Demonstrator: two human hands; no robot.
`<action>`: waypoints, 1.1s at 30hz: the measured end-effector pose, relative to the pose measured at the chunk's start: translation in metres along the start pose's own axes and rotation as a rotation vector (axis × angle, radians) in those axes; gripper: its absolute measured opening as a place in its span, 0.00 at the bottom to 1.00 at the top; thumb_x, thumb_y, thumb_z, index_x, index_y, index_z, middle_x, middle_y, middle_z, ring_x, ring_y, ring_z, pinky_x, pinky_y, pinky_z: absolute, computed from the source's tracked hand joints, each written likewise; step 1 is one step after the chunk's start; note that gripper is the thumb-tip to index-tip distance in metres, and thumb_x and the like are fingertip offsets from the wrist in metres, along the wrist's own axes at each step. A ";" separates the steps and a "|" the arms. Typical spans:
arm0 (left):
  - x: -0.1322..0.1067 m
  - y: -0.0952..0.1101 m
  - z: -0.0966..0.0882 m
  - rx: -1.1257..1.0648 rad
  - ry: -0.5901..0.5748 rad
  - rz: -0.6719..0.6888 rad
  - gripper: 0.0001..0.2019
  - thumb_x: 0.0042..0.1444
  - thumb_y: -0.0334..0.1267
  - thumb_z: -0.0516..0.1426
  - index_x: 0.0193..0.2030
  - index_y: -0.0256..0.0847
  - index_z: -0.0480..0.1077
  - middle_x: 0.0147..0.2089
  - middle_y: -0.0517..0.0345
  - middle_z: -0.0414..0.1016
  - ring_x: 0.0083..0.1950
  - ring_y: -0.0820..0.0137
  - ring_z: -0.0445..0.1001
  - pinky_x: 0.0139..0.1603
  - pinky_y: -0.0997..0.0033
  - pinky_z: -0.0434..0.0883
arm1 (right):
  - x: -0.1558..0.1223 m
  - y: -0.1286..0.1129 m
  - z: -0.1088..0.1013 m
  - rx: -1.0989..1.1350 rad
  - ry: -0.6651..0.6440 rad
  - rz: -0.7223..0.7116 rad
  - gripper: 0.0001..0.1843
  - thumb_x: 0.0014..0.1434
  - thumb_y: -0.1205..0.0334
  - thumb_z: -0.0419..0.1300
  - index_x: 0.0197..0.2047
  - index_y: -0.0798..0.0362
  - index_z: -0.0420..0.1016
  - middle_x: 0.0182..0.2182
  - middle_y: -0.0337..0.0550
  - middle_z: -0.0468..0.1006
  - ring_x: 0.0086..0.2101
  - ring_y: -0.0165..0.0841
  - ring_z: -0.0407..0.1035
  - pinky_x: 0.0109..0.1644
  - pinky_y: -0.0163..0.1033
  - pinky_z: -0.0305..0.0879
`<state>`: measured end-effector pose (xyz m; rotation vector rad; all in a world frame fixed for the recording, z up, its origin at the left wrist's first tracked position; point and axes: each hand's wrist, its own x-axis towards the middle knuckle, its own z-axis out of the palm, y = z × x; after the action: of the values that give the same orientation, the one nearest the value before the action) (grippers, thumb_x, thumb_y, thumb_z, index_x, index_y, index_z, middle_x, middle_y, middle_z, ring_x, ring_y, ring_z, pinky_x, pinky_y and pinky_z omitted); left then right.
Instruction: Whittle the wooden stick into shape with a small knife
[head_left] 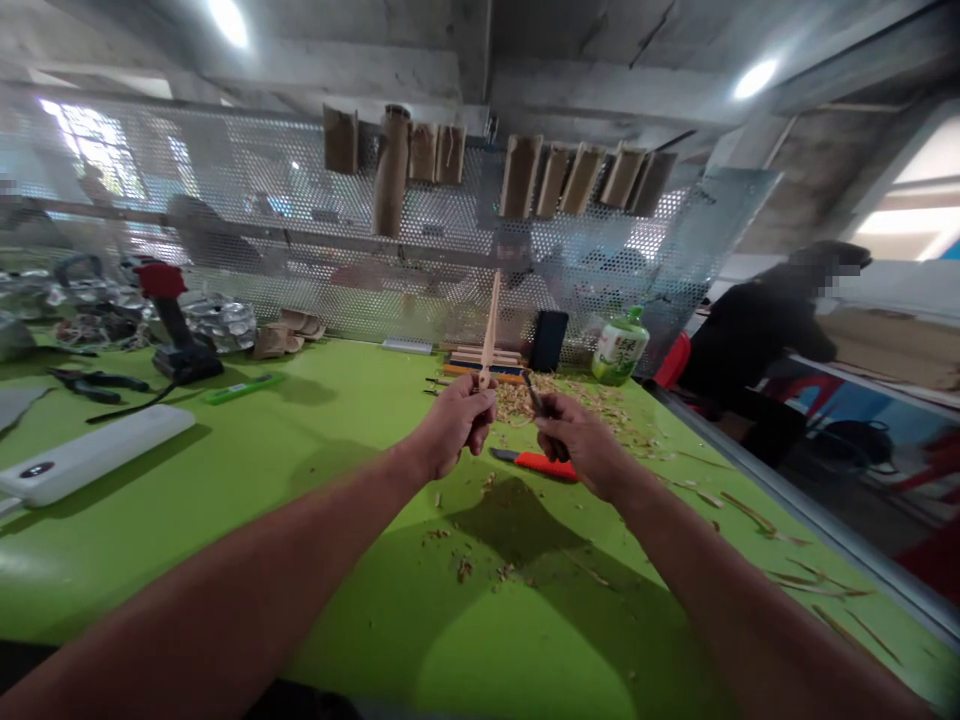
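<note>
My left hand (459,425) is closed round the lower end of a slim pale wooden stick (491,335), held upright and narrowing toward its top. To its right, my right hand (574,435) grips a thin dark tool (532,392); its tip points up and left, a small gap away from the stick. What kind of tool it is, I cannot make out. A red utility knife (541,463) lies on the green table (360,590), partly behind my right hand. Curled wood shavings (517,400) are heaped behind both hands, with smaller chips below them.
Left are a white power strip (105,455), pliers (97,384), a cordless drill (176,320) and a green cutter (241,389). At the back stand a dark phone-like slab (548,340) and a green bottle (621,345). Beyond the table's right edge, a person (765,330) in black leans over.
</note>
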<state>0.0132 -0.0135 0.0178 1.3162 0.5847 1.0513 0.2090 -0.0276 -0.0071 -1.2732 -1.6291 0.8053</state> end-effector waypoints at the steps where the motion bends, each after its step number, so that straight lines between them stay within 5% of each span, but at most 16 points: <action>1: 0.000 -0.001 0.000 0.000 -0.010 0.000 0.03 0.59 0.32 0.51 0.40 0.41 0.61 0.24 0.69 0.61 0.13 0.82 0.53 0.11 0.81 0.54 | -0.005 -0.007 0.008 0.162 -0.056 0.005 0.09 0.56 0.56 0.57 0.39 0.50 0.64 0.23 0.30 0.64 0.17 0.23 0.54 0.19 0.30 0.52; 7: -0.002 -0.004 0.004 -0.049 -0.055 -0.039 0.03 0.58 0.33 0.51 0.33 0.41 0.59 0.25 0.66 0.63 0.15 0.80 0.60 0.15 0.78 0.61 | -0.018 -0.021 0.038 0.360 -0.051 -0.006 0.16 0.59 0.46 0.56 0.32 0.51 0.65 0.18 0.29 0.60 0.15 0.22 0.47 0.15 0.28 0.44; 15: 0.000 -0.006 0.005 -0.185 -0.076 -0.048 0.05 0.60 0.39 0.51 0.37 0.40 0.63 0.27 0.64 0.63 0.21 0.79 0.61 0.22 0.77 0.63 | -0.023 -0.022 0.037 0.436 -0.092 0.027 0.16 0.60 0.46 0.56 0.33 0.51 0.66 0.18 0.30 0.64 0.14 0.22 0.51 0.14 0.28 0.47; 22: -0.001 -0.011 0.013 -0.245 0.087 -0.006 0.09 0.63 0.37 0.51 0.32 0.38 0.65 0.32 0.59 0.68 0.32 0.75 0.68 0.36 0.75 0.67 | -0.029 -0.027 0.048 0.514 -0.088 0.046 0.17 0.60 0.46 0.56 0.30 0.50 0.62 0.17 0.29 0.64 0.13 0.23 0.57 0.14 0.29 0.51; 33: -0.006 -0.014 0.019 -0.419 0.065 -0.051 0.07 0.62 0.37 0.53 0.34 0.37 0.65 0.31 0.60 0.66 0.30 0.76 0.65 0.34 0.75 0.66 | -0.031 -0.035 0.053 0.592 -0.038 0.060 0.16 0.57 0.46 0.59 0.38 0.48 0.64 0.15 0.26 0.60 0.12 0.23 0.50 0.12 0.28 0.47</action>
<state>0.0308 -0.0267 0.0072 0.8992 0.4147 1.1068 0.1488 -0.0649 -0.0051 -0.8857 -1.2452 1.2417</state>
